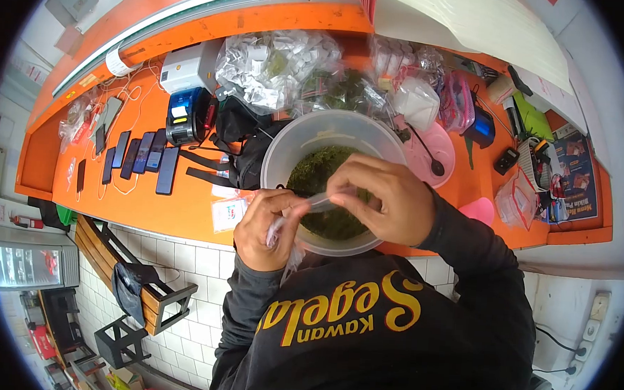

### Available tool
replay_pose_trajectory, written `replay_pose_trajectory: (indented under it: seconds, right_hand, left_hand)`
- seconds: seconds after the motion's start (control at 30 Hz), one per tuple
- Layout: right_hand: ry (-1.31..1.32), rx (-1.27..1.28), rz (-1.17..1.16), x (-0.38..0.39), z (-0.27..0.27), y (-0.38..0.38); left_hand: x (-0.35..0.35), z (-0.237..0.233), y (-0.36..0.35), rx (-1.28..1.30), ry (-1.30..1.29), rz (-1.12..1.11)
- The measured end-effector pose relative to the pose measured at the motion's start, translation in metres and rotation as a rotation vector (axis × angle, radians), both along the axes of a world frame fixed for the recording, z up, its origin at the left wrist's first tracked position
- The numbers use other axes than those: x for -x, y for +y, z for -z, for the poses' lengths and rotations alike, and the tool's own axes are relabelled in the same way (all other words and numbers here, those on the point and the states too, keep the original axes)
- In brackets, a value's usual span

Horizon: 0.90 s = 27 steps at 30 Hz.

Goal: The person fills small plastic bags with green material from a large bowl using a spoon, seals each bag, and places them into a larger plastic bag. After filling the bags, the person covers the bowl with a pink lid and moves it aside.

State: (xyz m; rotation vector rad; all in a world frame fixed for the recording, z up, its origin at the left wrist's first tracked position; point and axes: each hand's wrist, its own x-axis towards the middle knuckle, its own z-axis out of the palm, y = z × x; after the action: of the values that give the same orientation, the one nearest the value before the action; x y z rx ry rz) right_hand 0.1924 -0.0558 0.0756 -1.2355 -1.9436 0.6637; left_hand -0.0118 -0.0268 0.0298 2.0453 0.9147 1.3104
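Over a large translucent tub [276,147] I hold a small clear plastic bag [324,201] stretched between my two hands. My left hand [262,228] pinches one end of it, and more crumpled thin plastic [275,230] is tucked in its curled fingers. The fingertips of my right hand [393,199] are closed on the other end. Inside the tub lies a dark green, finely shredded, leafy mass [320,166], partly hidden by my hands. A dark handle-like piece shows near my left fingertips, too covered to name.
A pink basin [449,156] with a dark spoon [437,166] stands right of the tub. Left are a black bag [247,146], a label printer [187,118] and several phones [166,170]. Clear packets [276,66] pile up behind. A wooden bench [114,269] stands on the tiled floor.
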Motion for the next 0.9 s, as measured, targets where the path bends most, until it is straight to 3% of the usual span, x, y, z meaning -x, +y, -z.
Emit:
replay_pose_trajectory:
  seconds: [0.13, 0.3, 0.37, 0.4, 0.47, 0.5, 0.63, 0.7, 0.77, 0.8, 0.83, 0.9]
  right_hand:
    - [0.012, -0.007, -0.064, 0.001, 0.008, 0.0]
    - [-0.072, -0.046, -0.087, -0.001, -0.002, 0.016]
    - [-0.309, -0.385, 0.264, -0.001, -0.015, 0.027]
    - [-0.306, -0.385, 0.258, -0.001, -0.025, 0.032]
    - [-0.407, -0.718, 0.427, -0.001, -0.041, 0.04]
    - [-0.404, -0.724, 0.419, 0.003, -0.037, 0.04]
    - [0.088, 0.063, -0.1, 0.03, 0.013, 0.03]
    - [0.089, 0.13, -0.125, 0.028, 0.02, 0.031]
    - [0.374, 0.284, -0.128, 0.019, 0.025, 0.035]
    - [0.399, 0.211, -0.176, 0.012, 0.028, 0.041]
    - [0.399, 0.211, -0.174, 0.007, 0.027, 0.04]
    - [0.819, 0.529, -0.149, -0.001, 0.02, 0.037]
  left_hand:
    - [-0.002, 0.001, 0.001, 0.005, 0.058, 0.105]
    - [-0.007, 0.011, 0.015, -0.061, 0.035, 0.054]
    - [-0.004, 0.011, 0.021, 0.753, -0.44, 0.039]
    - [-0.001, 0.014, 0.026, 0.748, -0.557, 0.128]
    - [0.005, 0.032, 0.037, 0.724, -0.628, 0.151]
    - [0.006, 0.036, 0.04, 0.705, -0.695, 0.181]
    - [0.0, 0.036, 0.035, 0.595, -0.715, 0.154]
    - [0.004, 0.04, 0.035, 0.555, -0.633, 0.086]
    - [0.005, 0.031, 0.03, 0.476, -0.525, 0.113]
    - [0.011, 0.018, 0.023, 0.706, -0.59, 0.273]
    - [0.015, 0.016, 0.021, 0.706, -0.589, 0.274]
    - [0.022, 0.013, 0.019, 0.801, -0.511, 0.306]
